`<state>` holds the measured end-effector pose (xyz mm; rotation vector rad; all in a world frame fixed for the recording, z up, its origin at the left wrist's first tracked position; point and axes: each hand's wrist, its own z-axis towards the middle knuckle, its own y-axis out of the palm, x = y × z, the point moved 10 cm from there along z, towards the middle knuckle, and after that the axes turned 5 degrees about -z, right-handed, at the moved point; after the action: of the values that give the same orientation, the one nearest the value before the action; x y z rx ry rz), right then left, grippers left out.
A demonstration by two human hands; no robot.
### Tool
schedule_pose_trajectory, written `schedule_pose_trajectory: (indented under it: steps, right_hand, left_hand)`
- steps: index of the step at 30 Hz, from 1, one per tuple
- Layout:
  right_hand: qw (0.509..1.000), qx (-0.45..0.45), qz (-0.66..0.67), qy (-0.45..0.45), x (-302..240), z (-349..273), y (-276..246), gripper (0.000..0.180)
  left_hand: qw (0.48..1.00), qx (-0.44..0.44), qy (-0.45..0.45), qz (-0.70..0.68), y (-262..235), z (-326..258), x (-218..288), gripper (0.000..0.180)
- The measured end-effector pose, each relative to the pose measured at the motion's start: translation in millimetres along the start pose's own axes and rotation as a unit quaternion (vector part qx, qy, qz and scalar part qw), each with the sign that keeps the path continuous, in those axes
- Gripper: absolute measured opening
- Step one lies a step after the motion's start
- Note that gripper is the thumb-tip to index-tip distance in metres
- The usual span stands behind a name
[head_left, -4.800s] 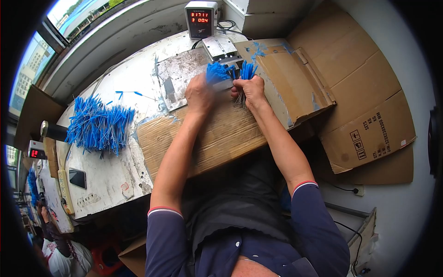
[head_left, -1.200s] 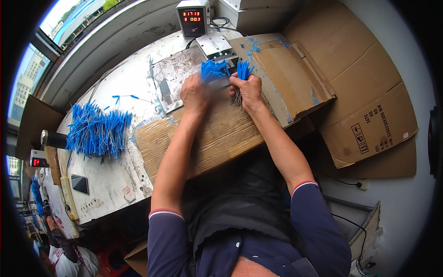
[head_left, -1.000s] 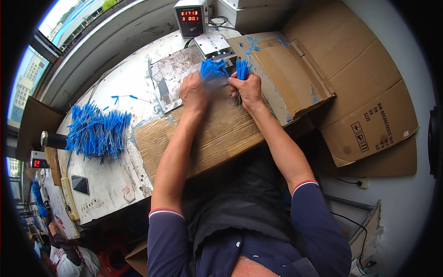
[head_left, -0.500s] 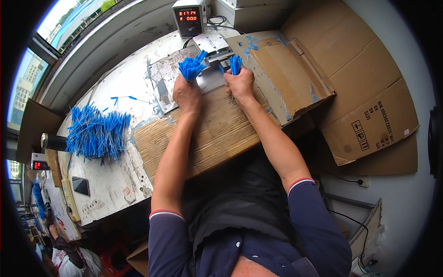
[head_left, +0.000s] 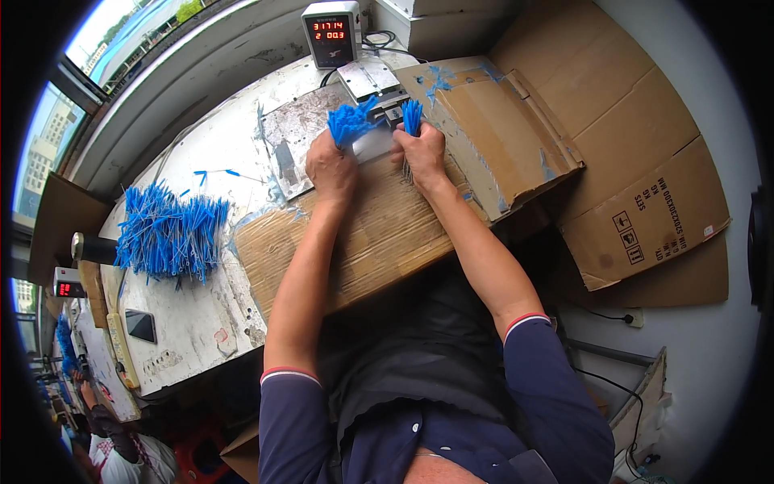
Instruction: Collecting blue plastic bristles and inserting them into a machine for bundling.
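Observation:
My left hand [head_left: 331, 167] is closed round a thick bunch of blue-tipped wires [head_left: 350, 123]. Their blue ends fan out above the fist, some bending right toward a small metal fixture [head_left: 389, 107] on a steel plate [head_left: 294, 125]. Just right of that fixture, my right hand [head_left: 421, 152] grips a slimmer bunch of blue-tipped wires [head_left: 412, 114], blue ends up and thin pale ends hanging below the palm. My right fingertips are partly hidden and blurred beside the fixture.
A large heap of blue-tipped wires [head_left: 171, 232] lies on the white table at left, near a phone [head_left: 141, 325]. Behind the fixture stands a box with a red display [head_left: 331, 34]. Cardboard [head_left: 355, 242] covers the near edge; a carton [head_left: 504, 121] stands right. Another person's arm [head_left: 101, 411] shows lower left.
My left hand has shifted slightly right and toward me, its bunch now leaning closer to the fixture. My right hand has barely moved. Digits on the red display differ.

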<state>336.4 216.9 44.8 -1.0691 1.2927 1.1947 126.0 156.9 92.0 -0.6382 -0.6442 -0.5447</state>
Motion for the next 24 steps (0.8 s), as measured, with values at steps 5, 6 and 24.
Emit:
schedule_pose_trajectory:
  steps: [5, 6, 24]
  right_hand:
    - [0.997, -0.034, 0.066, 0.022, 6, -2, -2, 0.014]
    - [0.996, -0.037, 0.075, 0.037, 8, -3, -2, 0.014]
    - [0.986, -0.090, 0.074, 0.120, 7, -14, -3, 0.018]
  left_hand:
    - [0.993, -0.058, 0.060, 0.078, 15, -4, 8, 0.003]
    - [0.992, -0.086, 0.038, 0.083, 21, -4, 2, 0.008]
    - [0.987, -0.059, 0.031, 0.147, 18, -4, 4, 0.009]
